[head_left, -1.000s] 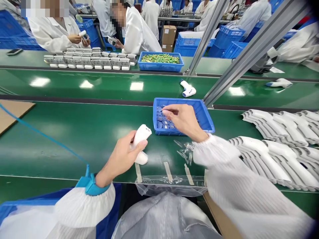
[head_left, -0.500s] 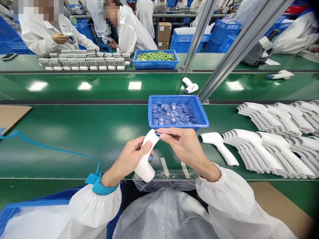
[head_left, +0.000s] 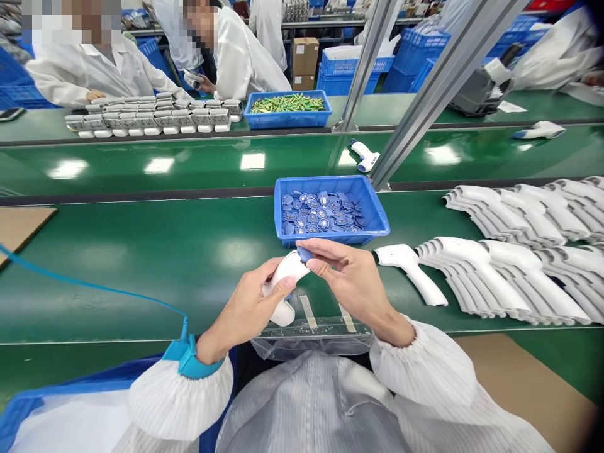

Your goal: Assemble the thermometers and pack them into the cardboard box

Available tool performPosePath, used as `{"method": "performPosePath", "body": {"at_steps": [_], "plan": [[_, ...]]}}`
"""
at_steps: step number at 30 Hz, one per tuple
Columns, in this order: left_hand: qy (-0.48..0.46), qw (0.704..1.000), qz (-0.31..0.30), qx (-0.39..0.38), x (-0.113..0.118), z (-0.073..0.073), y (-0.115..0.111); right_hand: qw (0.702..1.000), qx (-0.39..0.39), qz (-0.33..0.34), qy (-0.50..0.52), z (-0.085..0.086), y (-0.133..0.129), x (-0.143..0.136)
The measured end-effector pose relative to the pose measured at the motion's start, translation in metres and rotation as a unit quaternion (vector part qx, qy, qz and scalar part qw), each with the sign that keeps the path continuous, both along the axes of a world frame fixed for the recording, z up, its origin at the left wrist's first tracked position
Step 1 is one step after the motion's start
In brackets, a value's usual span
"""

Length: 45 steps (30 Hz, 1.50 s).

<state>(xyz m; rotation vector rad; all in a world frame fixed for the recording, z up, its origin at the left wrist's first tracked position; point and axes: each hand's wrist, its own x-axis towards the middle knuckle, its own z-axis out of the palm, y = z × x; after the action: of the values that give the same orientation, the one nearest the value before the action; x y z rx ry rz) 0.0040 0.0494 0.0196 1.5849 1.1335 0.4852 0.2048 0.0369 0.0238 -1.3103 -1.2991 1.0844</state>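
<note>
White housing (head_left: 294,267) inside left hand (head_left: 250,303), blue piece (head_left: 304,254) at right hand (head_left: 352,277)

No text, brand or number is showing legibly; marks on the white-and-blue device (head_left: 365,154) lying behind the blue parts tray (head_left: 375,207) and on the cardboard box (head_left: 304,58) standing far beyond that tray are appearing too small.

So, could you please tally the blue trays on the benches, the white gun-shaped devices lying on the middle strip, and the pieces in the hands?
Blue trays: 2
White devices on strip: 2
White piece in left hand: 1
Blue piece in right hand: 1
Total: 6
</note>
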Motion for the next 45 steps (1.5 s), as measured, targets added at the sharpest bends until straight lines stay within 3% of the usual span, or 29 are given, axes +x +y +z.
{"method": "performPosePath", "body": {"at_steps": [6,14,20,23,26,29,31,33,35,37,40,42,44,45], "plan": [[-0.019,1.000,0.024,0.005,0.004,-0.003,-0.004,0.996,-0.020,-0.028,0.086,-0.006,-0.003,-0.002],[-0.021,0.999,0.038,0.023,0.002,-0.008,-0.006,0.996,0.041,0.003,-0.084,0.001,-0.006,0.003],[0.013,0.994,-0.001,0.109,0.008,-0.005,-0.008,0.983,0.052,0.066,-0.166,0.003,-0.011,-0.003],[0.099,0.966,-0.004,0.240,0.014,-0.011,-0.005,0.973,0.078,0.060,-0.207,-0.005,-0.015,-0.008],[0.183,0.901,-0.014,0.393,0.016,-0.019,-0.001,0.972,0.082,0.019,-0.218,-0.019,-0.021,-0.008],[0.185,0.884,-0.050,0.427,0.012,-0.024,-0.002,0.977,0.061,0.032,-0.203,-0.027,-0.029,-0.002],[0.166,0.897,0.011,0.409,0.011,-0.027,-0.005,0.976,0.053,0.047,-0.208,-0.027,-0.033,0.002],[0.135,0.909,0.120,0.377,0.013,-0.032,-0.007,0.972,0.034,0.051,-0.227,-0.025,-0.035,0.002],[0.109,0.909,0.204,0.348,0.019,-0.038,-0.005,0.966,0.011,0.073,-0.249,-0.026,-0.035,-0.004],[0.103,0.901,0.247,0.340,0.026,-0.044,0.001,0.957,0.009,0.095,-0.274,-0.029,-0.035,-0.014],[0.112,0.883,0.271,0.366,0.033,-0.049,0.014,0.945,0.047,0.070,-0.317,-0.039,-0.038,-0.029],[0.123,0.885,0.254,0.370,0.032,-0.048,0.018,0.948,0.067,0.036,-0.308,-0.043,-0.042,-0.034],[0.139,0.903,0.220,0.343,0.025,-0.043,0.016,0.967,0.030,0.016,-0.252,-0.042,-0.043,-0.033],[0.137,0.913,0.197,0.331,0.020,-0.041,0.013,0.978,-0.029,0.007,-0.206,-0.041,-0.042,-0.031]]}}
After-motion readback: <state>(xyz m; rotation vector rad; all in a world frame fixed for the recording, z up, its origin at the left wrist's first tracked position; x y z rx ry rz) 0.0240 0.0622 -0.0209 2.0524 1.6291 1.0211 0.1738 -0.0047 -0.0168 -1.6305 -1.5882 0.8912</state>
